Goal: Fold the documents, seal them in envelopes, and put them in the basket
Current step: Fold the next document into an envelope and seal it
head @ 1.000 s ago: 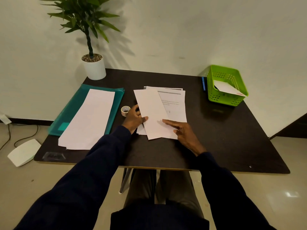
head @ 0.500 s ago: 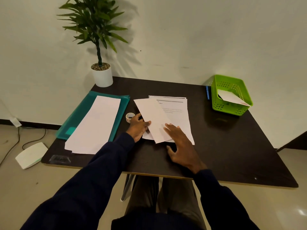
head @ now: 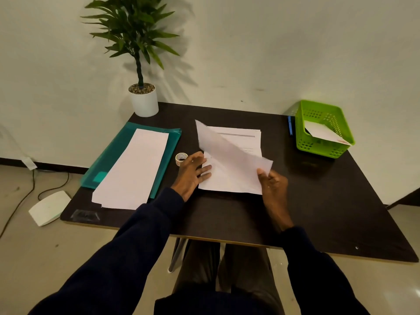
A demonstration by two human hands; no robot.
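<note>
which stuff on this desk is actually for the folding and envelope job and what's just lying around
For the job:
- folded sheet, held by the right hand
- stack of documents, pinned by the left hand
- pile of envelopes
- tape roll
- green basket, one envelope already inside

Just lying about:
- potted plant
- teal folder
- blue pen

2 paper stacks (head: 236, 160) (head: 134, 169), 1 basket (head: 322, 128) (1 envelope (head: 325, 133) inside), 1 tape roll (head: 181, 158), 1 plant (head: 138, 53)
</note>
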